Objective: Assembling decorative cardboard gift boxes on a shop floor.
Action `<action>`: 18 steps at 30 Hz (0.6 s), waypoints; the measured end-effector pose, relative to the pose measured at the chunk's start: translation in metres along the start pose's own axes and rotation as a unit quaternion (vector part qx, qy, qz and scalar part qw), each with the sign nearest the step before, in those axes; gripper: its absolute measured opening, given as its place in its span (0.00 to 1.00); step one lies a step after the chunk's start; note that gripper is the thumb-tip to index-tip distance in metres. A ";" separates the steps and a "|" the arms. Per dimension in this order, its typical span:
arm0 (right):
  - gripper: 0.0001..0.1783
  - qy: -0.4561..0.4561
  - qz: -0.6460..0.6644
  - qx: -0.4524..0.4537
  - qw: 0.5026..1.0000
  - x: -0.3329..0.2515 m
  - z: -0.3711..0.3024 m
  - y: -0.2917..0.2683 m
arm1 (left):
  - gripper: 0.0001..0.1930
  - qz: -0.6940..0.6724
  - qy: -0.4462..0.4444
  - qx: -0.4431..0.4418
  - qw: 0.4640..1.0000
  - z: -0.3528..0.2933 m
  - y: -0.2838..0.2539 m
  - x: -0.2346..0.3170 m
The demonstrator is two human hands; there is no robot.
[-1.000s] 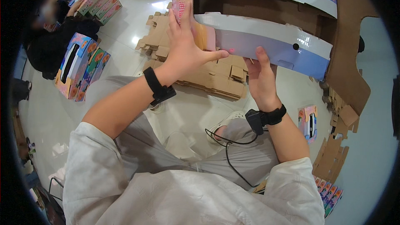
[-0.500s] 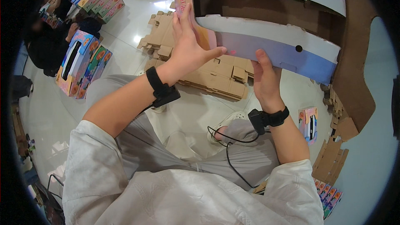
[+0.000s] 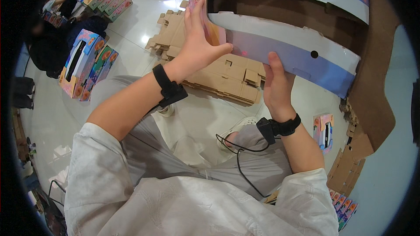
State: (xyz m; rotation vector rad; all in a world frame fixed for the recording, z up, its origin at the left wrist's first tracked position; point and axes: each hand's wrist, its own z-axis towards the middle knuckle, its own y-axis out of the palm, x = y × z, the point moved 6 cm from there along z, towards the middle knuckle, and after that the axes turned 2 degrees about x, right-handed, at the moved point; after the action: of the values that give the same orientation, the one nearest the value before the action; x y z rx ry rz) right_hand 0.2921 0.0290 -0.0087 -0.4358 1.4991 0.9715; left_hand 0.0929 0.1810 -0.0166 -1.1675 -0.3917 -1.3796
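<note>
Both my hands hold a large cardboard box (image 3: 280, 57) up in front of me. It is printed in blue, white and orange, with a long cut-out opening on the side toward me and round holes near its edges. At its right end a brown flap (image 3: 374, 91) stands open. My left hand (image 3: 199, 46) presses against the orange end panel, fingers up along it and thumb at the lower corner. My right hand (image 3: 278, 85) grips the lower edge, thumb on the blue face, other fingers partly hidden beneath. Black bands circle both wrists.
Flat brown cardboard blanks (image 3: 227, 76) lie stacked on the tiled floor beyond my legs. Finished printed boxes (image 3: 83, 61) stand at the left, more (image 3: 107, 0) farther back. A small box (image 3: 323, 131) sits at right, near cardboard pieces (image 3: 345, 170). Another person in dark clothes (image 3: 50, 48) is at far left.
The box has shifted slightly to the right and tilted a little, its open flap moving along with it. Both hands keep their hold.
</note>
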 end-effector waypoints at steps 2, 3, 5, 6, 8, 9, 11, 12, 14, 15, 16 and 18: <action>0.38 0.000 -0.039 -0.037 0.999 0.000 -0.001 0.004 | 0.71 -0.059 -0.027 -0.015 0.998 0.002 0.003 -0.004; 0.38 0.009 -0.042 -0.034 0.999 0.000 -0.001 0.002 | 0.71 -0.059 -0.026 -0.015 0.998 0.002 0.004 -0.004; 0.38 -0.004 -0.042 -0.055 0.998 -0.003 0.000 0.004 | 0.71 -0.050 -0.041 -0.008 0.998 0.002 0.004 -0.006; 0.38 -0.003 -0.040 -0.048 0.998 -0.004 0.000 0.003 | 0.71 -0.050 -0.041 -0.008 0.998 0.002 0.005 -0.006; 0.38 0.004 -0.049 -0.071 0.996 -0.005 0.000 0.006 | 0.71 -0.055 -0.042 -0.001 0.998 0.002 0.003 -0.006; 0.38 0.009 -0.047 -0.069 0.996 -0.006 -0.001 0.006 | 0.71 -0.055 -0.042 -0.002 0.998 0.002 0.003 -0.006; 0.35 0.011 -0.020 -0.036 0.999 -0.007 -0.002 0.005 | 0.70 -0.069 -0.020 -0.004 0.997 0.003 0.000 -0.003; 0.35 0.011 -0.020 -0.036 0.999 -0.007 -0.002 0.006 | 0.70 -0.069 -0.020 -0.004 0.997 0.004 -0.001 -0.004; 0.35 0.021 -0.017 -0.036 0.999 -0.007 -0.003 0.008 | 0.70 -0.050 -0.011 -0.012 0.999 0.005 -0.002 -0.002; 0.35 0.021 -0.016 -0.036 0.999 -0.006 -0.003 0.008 | 0.70 -0.049 -0.011 -0.011 0.999 0.005 -0.002 -0.001; 0.34 0.016 -0.013 -0.036 0.999 -0.006 -0.002 0.007 | 0.70 -0.053 -0.016 -0.010 0.998 0.004 -0.002 -0.001; 0.34 0.012 -0.009 -0.034 0.999 -0.005 0.001 0.005 | 0.69 -0.058 -0.022 -0.010 0.998 0.004 -0.001 -0.002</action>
State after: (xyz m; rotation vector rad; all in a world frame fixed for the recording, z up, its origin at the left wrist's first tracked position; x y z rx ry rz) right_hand 0.2899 0.0317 -0.0020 -0.5109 1.4835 1.0090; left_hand 0.0934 0.1854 -0.0160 -1.2088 -0.4830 -1.4630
